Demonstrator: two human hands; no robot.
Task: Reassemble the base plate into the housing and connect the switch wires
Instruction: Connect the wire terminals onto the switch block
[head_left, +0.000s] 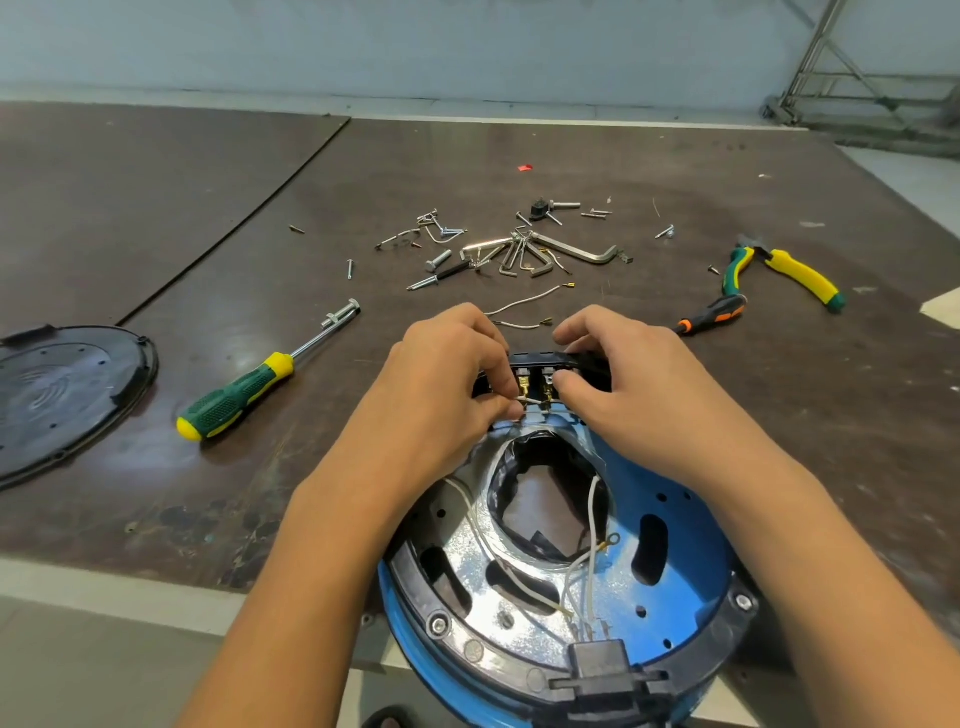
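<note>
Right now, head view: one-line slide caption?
Left hand pinches a white wire at a terminal of the black switch; right hand holds it above the blue housing.

A scuffed dark-brown tabletop strewn with tools and fasteners.
A black oval plate lay at the left edge, with a green-and-yellow screwdriver just beside it. Loose screws and hex keys were scattered across the middle, two short white wires nearer than they. Yellow-and-green pliers and an orange-and-black screwdriver lay to the right, and the blue housing sat at the near edge.
</note>
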